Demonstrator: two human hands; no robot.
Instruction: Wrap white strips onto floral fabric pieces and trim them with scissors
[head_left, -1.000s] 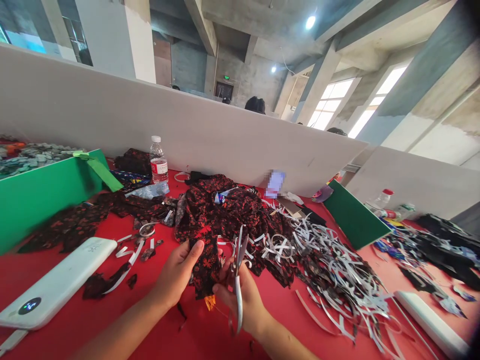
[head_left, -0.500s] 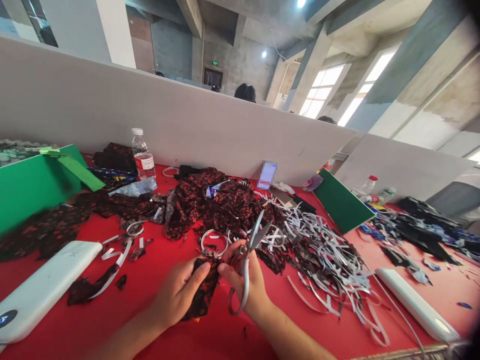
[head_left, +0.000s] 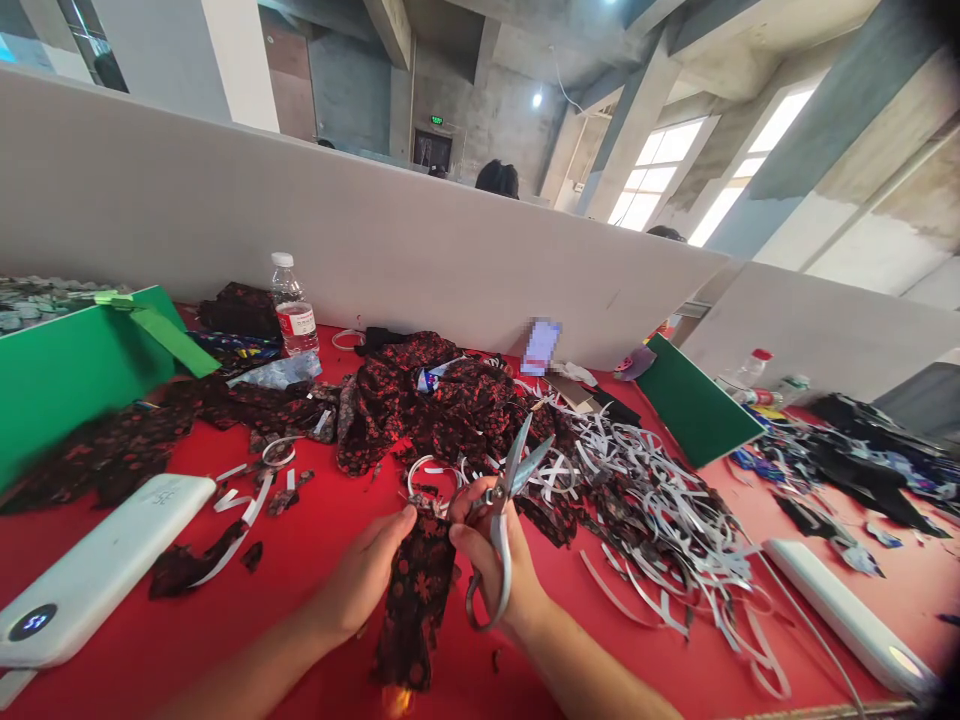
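Note:
My left hand (head_left: 363, 578) pinches the top of a strip of black cloth with a red flower print (head_left: 415, 600), which hangs down toward the red table (head_left: 315, 520). My right hand (head_left: 499, 565) grips silver scissors (head_left: 506, 510) by the handles. Their blades point up and away, slightly parted, clear of the strip. The right thumb also touches the strip's upper edge. Just behind both hands lies a heap of the same printed cloth (head_left: 427, 400).
A tangle of white strips (head_left: 660, 510) spreads to the right. A white power bank (head_left: 97, 570) lies at left, another white bar (head_left: 847, 615) at right. Green boards (head_left: 67, 375) (head_left: 694, 400), a water bottle (head_left: 294, 310) and a grey partition (head_left: 375, 240) stand behind. Heads of other people show beyond it.
The cloth strip now hangs longer below my hands. The scissors tipped from upright toward the right, blades parted. The view shifted slightly.

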